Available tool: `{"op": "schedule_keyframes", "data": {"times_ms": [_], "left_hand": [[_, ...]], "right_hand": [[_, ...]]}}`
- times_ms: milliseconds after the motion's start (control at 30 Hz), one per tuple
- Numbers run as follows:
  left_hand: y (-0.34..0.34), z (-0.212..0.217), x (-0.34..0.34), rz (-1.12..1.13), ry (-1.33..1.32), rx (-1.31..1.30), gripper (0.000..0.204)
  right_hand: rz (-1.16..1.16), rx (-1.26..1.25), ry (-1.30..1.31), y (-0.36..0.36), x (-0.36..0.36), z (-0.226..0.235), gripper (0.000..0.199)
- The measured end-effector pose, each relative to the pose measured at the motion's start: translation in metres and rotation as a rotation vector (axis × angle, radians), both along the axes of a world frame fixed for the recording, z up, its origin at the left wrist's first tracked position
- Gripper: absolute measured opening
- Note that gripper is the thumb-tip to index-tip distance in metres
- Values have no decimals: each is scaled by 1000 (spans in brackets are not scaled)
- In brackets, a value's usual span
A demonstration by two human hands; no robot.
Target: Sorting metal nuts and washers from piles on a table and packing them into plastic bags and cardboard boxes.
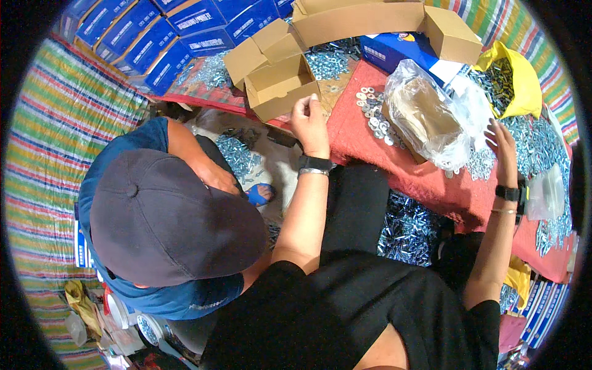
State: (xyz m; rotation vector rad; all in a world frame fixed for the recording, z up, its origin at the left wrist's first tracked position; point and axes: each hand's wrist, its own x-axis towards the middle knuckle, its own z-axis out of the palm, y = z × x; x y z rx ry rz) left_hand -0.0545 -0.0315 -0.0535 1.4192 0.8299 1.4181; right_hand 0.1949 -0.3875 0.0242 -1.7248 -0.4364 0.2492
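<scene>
My left hand (pixel 309 128) is closed, its fingers curled at the near right corner of an open brown cardboard box (pixel 280 89). Whether anything is pinched in it is hidden. The box looks empty inside. My right hand (pixel 505 149) is open, fingers extended, beside a clear plastic bag (pixel 453 145) that lines a second cardboard box (pixel 401 132) on the red cloth (pixel 354 139). Small metal parts (pixel 480 165) lie between that bag and my right hand. Flat round washers (pixel 377 120) are spread left of the lined box.
A person in a dark cap (pixel 166 216) sits close on my left. Blue boxes (pixel 148 46) are stacked far left. A yellow bag of bolts (pixel 512 80) and a heap of bolts (pixel 535 148) lie at right. More bolts (pixel 407 228) fill the space below the table edge.
</scene>
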Motion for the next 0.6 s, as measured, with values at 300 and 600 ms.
{"op": "schedule_keyframes", "data": {"times_ms": [300,600], "left_hand": [[-93,50,38,-181,-62,299,23],[-263,74,-15,-719,263,947,14]], "right_hand": [[-106,56,-254,-55,-27,-41,21],[-43,-139,-296,-119,-67,-94,18]]}}
